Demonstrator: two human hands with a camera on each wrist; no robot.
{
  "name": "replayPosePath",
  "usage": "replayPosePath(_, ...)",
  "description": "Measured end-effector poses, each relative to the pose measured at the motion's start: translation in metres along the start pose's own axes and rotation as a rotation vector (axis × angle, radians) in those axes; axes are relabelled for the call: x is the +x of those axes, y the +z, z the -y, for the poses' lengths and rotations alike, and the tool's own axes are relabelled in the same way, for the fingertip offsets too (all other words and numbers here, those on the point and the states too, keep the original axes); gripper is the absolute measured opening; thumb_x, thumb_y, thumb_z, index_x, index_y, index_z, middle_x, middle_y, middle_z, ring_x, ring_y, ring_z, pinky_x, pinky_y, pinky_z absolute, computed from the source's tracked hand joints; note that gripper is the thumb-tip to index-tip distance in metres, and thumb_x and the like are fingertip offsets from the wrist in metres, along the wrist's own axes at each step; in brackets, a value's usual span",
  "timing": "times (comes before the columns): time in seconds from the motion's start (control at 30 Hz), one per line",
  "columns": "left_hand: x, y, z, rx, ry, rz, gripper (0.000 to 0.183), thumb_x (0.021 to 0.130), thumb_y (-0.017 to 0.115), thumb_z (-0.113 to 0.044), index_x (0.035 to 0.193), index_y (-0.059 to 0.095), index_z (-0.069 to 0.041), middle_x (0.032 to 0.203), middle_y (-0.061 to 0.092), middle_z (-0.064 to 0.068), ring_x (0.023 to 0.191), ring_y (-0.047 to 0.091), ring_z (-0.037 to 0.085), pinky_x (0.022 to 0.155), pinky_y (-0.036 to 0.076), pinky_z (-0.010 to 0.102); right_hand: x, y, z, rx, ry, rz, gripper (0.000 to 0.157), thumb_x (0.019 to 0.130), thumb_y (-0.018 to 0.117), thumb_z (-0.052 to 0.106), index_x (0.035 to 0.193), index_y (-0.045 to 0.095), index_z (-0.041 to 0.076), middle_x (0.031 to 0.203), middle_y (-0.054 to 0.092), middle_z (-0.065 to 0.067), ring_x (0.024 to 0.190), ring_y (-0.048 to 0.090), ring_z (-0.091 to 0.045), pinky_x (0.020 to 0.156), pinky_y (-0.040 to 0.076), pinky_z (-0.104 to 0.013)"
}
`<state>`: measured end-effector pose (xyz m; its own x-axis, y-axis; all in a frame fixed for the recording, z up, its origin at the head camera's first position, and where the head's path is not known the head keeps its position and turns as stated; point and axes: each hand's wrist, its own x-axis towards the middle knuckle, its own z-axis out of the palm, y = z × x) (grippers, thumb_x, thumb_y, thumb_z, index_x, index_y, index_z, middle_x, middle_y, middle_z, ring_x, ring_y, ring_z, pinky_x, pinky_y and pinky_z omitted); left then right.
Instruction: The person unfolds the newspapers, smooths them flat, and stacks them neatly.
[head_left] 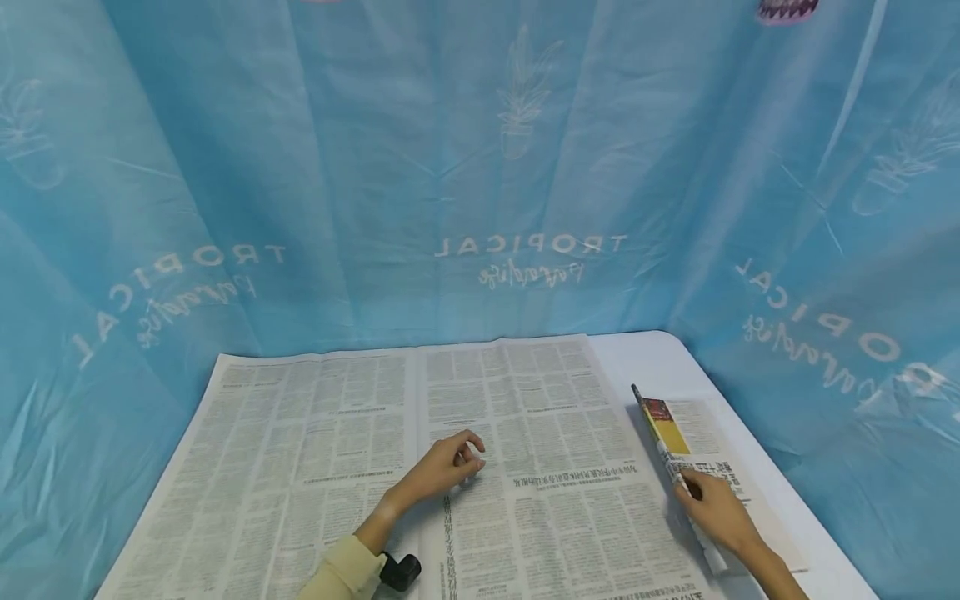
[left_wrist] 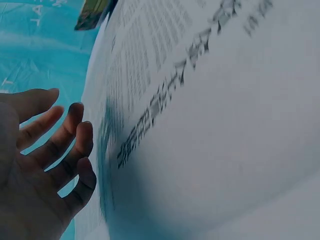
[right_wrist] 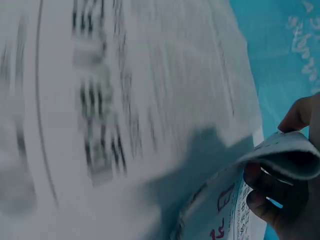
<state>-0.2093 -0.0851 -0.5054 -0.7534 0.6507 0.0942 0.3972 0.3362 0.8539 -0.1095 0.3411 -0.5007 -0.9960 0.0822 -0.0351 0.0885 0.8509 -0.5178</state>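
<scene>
My right hand [head_left: 718, 510] pinches the near part of a folded newspaper [head_left: 675, 439] by its left edge. That edge stands up off the surface, and a yellow and red picture shows on it. In the right wrist view, the paper [right_wrist: 212, 210] curls into a loop between thumb and fingers. My left hand [head_left: 444, 463] holds nothing, its fingers loosely bent, low over a large spread newspaper [head_left: 337, 433]. The left wrist view shows the same hand [left_wrist: 47, 170] beside the printed sheet [left_wrist: 210, 120], palm partly in view.
The spread sheet covers most of the white table [head_left: 637, 354], whose surface shows along the right and back right. Blue curtains [head_left: 480, 167] with mirrored lettering hang close around the back and sides. A black strap device [head_left: 401, 572] sits at the left wrist.
</scene>
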Motion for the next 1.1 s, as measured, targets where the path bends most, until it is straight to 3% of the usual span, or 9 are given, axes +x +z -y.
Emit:
replayPosePath(0.13, 0.005, 0.005, 0.000, 0.010, -0.020, 0.027, 0.023, 0.099, 0.058, -0.017, 0.113, 0.060, 0.002, 0.081, 0.064, 0.009, 0.061, 0.057, 0.014, 0.055, 0.043, 0.020, 0.000, 0.015, 0.022, 0.168, 0.058, 0.027, 0.020, 0.096, 0.056, 0.012, 0.078, 0.055, 0.004, 0.066, 0.047, -0.002, 0.059, 0.041, -0.009, 0.057, 0.035, -0.025)
replayPosePath(0.27, 0.007, 0.006, 0.002, 0.018, -0.036, 0.026, 0.022, 0.098, 0.059, -0.017, 0.110, 0.061, 0.001, 0.078, 0.063, 0.007, 0.061, 0.056, 0.013, 0.055, 0.042, 0.020, 0.000, 0.029, 0.038, 0.233, 0.074, 0.051, 0.025, 0.096, 0.056, 0.011, 0.073, 0.048, 0.006, 0.063, 0.041, -0.001, 0.056, 0.038, -0.009, 0.056, 0.033, -0.024)
replayPosePath(0.47, 0.010, 0.009, 0.005, 0.018, -0.053, 0.023, 0.022, 0.098, 0.059, -0.019, 0.109, 0.062, 0.000, 0.078, 0.065, 0.008, 0.062, 0.057, 0.013, 0.055, 0.043, 0.020, 0.000, 0.039, 0.044, 0.225, 0.039, 0.051, 0.029, 0.096, 0.056, 0.011, 0.070, 0.043, 0.009, 0.063, 0.041, 0.000, 0.057, 0.039, -0.008, 0.056, 0.034, -0.022)
replayPosePath(0.83, 0.016, 0.013, 0.010, -0.030, -0.127, -0.009, 0.018, 0.095, 0.061, -0.013, 0.104, 0.062, 0.002, 0.077, 0.066, 0.009, 0.064, 0.057, 0.013, 0.056, 0.042, 0.021, 0.000, 0.043, 0.047, 0.205, 0.061, 0.091, 0.020, 0.095, 0.058, 0.011, 0.075, 0.053, 0.008, 0.066, 0.047, 0.000, 0.058, 0.042, -0.009, 0.055, 0.036, -0.022)
replayPosePath(1.1, 0.017, 0.007, 0.007, -0.066, -0.160, 0.042, 0.017, 0.095, 0.061, -0.012, 0.103, 0.062, 0.003, 0.078, 0.065, 0.010, 0.068, 0.057, 0.015, 0.060, 0.042, 0.022, 0.004, 0.051, 0.051, 0.168, 0.020, 0.073, 0.028, 0.093, 0.060, 0.012, 0.069, 0.047, 0.011, 0.062, 0.044, 0.002, 0.054, 0.039, -0.008, 0.054, 0.033, -0.021)
